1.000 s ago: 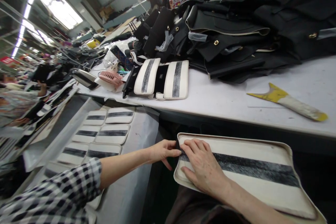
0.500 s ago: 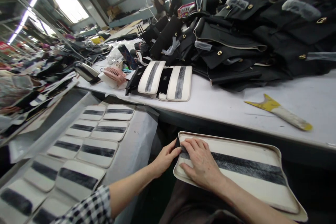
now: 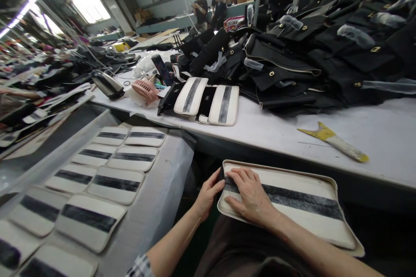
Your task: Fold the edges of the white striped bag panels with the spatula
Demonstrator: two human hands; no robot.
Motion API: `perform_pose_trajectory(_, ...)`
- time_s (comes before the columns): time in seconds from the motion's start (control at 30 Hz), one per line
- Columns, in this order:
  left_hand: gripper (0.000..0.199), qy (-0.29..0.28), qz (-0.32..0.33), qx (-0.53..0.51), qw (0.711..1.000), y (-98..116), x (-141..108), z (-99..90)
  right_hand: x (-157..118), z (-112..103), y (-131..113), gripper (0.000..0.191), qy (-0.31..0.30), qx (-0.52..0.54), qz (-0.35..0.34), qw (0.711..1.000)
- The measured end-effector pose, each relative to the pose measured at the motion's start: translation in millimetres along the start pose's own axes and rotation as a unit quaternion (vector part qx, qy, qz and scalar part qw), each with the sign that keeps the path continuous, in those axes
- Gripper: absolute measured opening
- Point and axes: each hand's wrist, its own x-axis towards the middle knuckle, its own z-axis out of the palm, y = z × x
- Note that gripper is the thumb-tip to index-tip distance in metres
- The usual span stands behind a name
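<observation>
Head view: your right hand presses flat on the cream, black-striped panel; left hand pinches its edge, unchanged.

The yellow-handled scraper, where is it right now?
In the head view the scraper lies flat on the white worktable, right of centre, in front of the pile of black bags and beyond the striped panel under both hands.

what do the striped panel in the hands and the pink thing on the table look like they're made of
Striped panel: seemingly cream canvas or felt, matte, with a fuzzy dark pile stripe and a paler bound edge. Pink thing: likely moulded plastic, smooth and ribbed like a small fan grille.
</observation>
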Motion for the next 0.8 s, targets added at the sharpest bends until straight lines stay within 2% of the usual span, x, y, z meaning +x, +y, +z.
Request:
perform_pose_trajectory(0.2, 0.060, -0.016, 0.039, 0.115, 0.992, 6.7, 9.8, -5.5, 2.2, -3.8, -2.6, 0.053, -0.013, 0.017, 0.004, 1.000)
perform_pose_trajectory(0.3, 0.066, -0.018, 0.045, 0.150, 0.988, 1.7, 14.0, -10.4, 4.2, -6.6, 1.4, 0.051, 0.006, 0.110, 0.032, 0.993)
perform_pose_trajectory(0.37, 0.070, -0.023, 0.053, 0.174, 0.983, -2.7, 15.8, -13.4, 5.5, -8.4, 6.9, 0.047, 0.039, 0.222, 0.072, 0.971)
perform_pose_trajectory(0.43, 0.071, -0.028, 0.055, 0.215, 0.975, -4.7, 16.6, -15.2, 5.6, -10.1, 12.3, 0.042, 0.079, 0.349, 0.117, 0.927)
perform_pose_trajectory(0.5, 0.069, -0.024, 0.080, 0.291, 0.953, -1.6, 16.9, -15.4, 3.7, -11.1, 15.0, 0.037, 0.126, 0.431, 0.146, 0.881)
perform_pose_trajectory(0.53, 0.066, -0.022, 0.107, 0.343, 0.933, 2.2, 17.2, -14.8, 1.9, -11.0, 14.6, 0.035, 0.149, 0.444, 0.150, 0.871)
perform_pose_trajectory(0.6, 0.056, -0.033, 0.178, 0.458, 0.870, 13.6, 18.3, -11.8, -2.8, -10.2, 10.2, 0.038, 0.177, 0.422, 0.123, 0.880)
perform_pose_trajectory(0.7, 0.038, -0.077, 0.270, 0.604, 0.746, 35.3, 20.2, -2.7, -9.0, -12.5, -2.6, 0.050, 0.157, 0.384, 0.045, 0.909)
perform_pose_trajectory(0.8, 0.038, -0.119, 0.308, 0.702, 0.631, 52.9, 19.5, 14.0, -12.0, -32.0, -10.3, 0.051, 0.157, 0.405, 0.053, 0.899)
